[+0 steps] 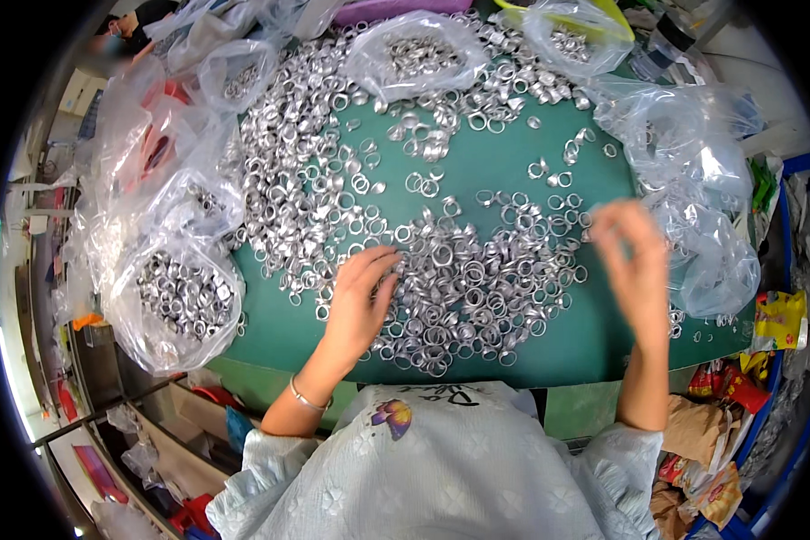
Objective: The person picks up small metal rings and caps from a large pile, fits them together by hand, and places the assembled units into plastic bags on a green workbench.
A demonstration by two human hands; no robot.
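Pale shirt [477,468] fills my foreground; beyond, rings [463,283] lie loose across the green surface [504,162], others in bags [157,353]. Much, I judge, is left. Left hand [362,292] is at the rings, right hand [629,243] blurred, well apart; whether either grips, I cannot tell.

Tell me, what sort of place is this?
Most likely a small workshop or factory workroom. Heaps of loose silver-coloured rings lie on a green table, clear plastic bags, some holding more rings, crowd its edges, and another person is in view at the far left.
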